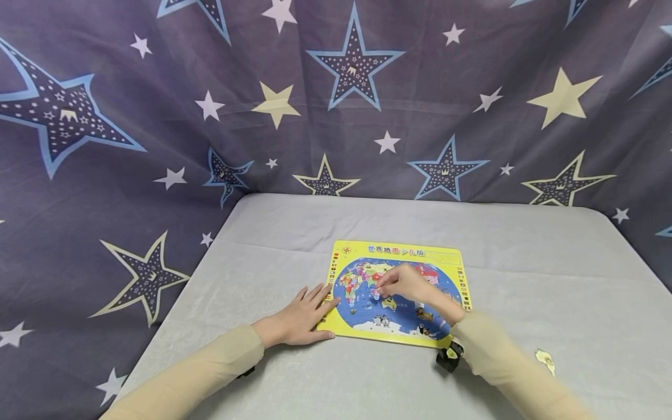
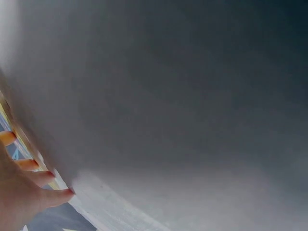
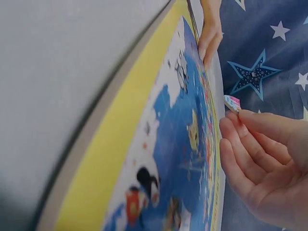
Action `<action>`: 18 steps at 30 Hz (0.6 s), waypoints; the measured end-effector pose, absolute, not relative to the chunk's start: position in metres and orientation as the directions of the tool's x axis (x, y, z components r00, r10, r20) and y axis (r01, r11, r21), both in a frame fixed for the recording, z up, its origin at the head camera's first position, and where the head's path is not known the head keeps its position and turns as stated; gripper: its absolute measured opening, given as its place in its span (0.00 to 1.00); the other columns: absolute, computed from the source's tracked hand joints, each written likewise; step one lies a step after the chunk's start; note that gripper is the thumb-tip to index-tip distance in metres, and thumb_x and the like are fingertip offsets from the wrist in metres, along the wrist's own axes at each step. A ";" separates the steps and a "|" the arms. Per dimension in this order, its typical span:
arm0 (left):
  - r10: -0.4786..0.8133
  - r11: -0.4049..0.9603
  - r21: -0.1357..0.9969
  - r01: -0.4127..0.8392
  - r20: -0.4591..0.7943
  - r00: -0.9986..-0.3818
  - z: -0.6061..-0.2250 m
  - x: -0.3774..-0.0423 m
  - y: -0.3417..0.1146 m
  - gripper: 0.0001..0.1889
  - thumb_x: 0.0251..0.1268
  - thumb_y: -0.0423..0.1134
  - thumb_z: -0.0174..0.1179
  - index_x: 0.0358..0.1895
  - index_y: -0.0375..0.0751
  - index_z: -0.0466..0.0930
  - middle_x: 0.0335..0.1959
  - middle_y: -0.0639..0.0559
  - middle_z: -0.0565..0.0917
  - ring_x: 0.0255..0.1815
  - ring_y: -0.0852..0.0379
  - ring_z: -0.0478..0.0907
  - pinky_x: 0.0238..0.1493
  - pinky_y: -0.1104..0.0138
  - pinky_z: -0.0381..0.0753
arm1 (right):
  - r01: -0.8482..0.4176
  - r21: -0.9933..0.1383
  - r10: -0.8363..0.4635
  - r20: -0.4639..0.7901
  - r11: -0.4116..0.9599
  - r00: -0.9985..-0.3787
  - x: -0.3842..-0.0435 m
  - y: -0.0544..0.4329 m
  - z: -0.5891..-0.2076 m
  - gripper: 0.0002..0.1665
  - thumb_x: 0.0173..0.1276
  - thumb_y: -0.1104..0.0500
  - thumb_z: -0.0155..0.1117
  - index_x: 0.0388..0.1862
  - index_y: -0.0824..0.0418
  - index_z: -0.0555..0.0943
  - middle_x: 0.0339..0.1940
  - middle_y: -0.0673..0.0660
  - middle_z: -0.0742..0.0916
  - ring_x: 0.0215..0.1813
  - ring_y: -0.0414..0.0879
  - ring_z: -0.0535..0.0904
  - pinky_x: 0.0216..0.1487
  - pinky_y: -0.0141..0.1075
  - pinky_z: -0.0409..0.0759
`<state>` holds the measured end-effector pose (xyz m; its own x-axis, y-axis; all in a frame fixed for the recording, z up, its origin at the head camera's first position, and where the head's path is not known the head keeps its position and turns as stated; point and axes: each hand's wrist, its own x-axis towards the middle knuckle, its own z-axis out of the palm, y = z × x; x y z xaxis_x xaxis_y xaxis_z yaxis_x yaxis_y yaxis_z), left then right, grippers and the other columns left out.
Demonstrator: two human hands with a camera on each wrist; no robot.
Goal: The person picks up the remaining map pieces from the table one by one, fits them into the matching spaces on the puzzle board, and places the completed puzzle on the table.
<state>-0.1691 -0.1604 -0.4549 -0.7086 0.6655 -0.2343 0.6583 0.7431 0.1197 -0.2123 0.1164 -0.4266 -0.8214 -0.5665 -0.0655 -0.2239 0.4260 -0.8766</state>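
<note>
A yellow-bordered world map puzzle board lies on the grey table, its blue oval map carrying coloured continents. My left hand rests palm down at the board's left edge, fingers spread and nearly straight. In the left wrist view, the left hand's fingertips touch along that edge. Over the map's middle, my right hand pinches a small puzzle piece between thumb and fingers. Pink and light blue show on the piece, which stands above the board in the right wrist view.
A loose, pale yellowish puzzle piece lies on the table to the right, beyond my right forearm. A small black wrist device sits by the board's lower right corner. Star-patterned dark cloth hangs behind the table.
</note>
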 end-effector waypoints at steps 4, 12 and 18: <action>0.670 0.740 0.123 0.662 -0.229 -0.706 -0.455 -0.169 -0.161 0.39 0.59 0.69 0.32 0.70 0.50 0.46 0.70 0.43 0.41 0.70 0.45 0.39 0.64 0.47 0.42 | -0.240 -0.870 -0.573 -0.058 0.430 -0.817 -0.211 0.110 -0.428 0.08 0.60 0.66 0.59 0.34 0.69 0.82 0.28 0.59 0.85 0.31 0.50 0.81 0.33 0.40 0.79; 0.666 0.742 0.123 0.659 -0.237 -0.707 -0.456 -0.169 -0.161 0.40 0.59 0.69 0.31 0.70 0.51 0.46 0.71 0.44 0.41 0.70 0.45 0.39 0.64 0.47 0.43 | -0.246 -0.867 -0.581 -0.060 0.434 -0.811 -0.211 0.096 -0.432 0.07 0.59 0.65 0.60 0.32 0.68 0.83 0.25 0.58 0.85 0.30 0.50 0.81 0.31 0.38 0.78; 0.662 0.745 0.119 0.656 -0.249 -0.707 -0.455 -0.170 -0.161 0.40 0.58 0.70 0.31 0.70 0.51 0.45 0.71 0.44 0.41 0.70 0.45 0.38 0.64 0.47 0.42 | -0.259 -0.872 -0.587 -0.040 0.416 -0.808 -0.212 0.087 -0.434 0.06 0.58 0.66 0.60 0.31 0.69 0.83 0.25 0.60 0.85 0.28 0.52 0.80 0.26 0.39 0.77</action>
<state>-0.1696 -0.1605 -0.4554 -0.7072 0.6619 -0.2487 0.6560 0.7454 0.1185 -0.2116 0.0868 -0.4343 -0.8084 -0.5872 -0.0403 -0.2590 0.4164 -0.8715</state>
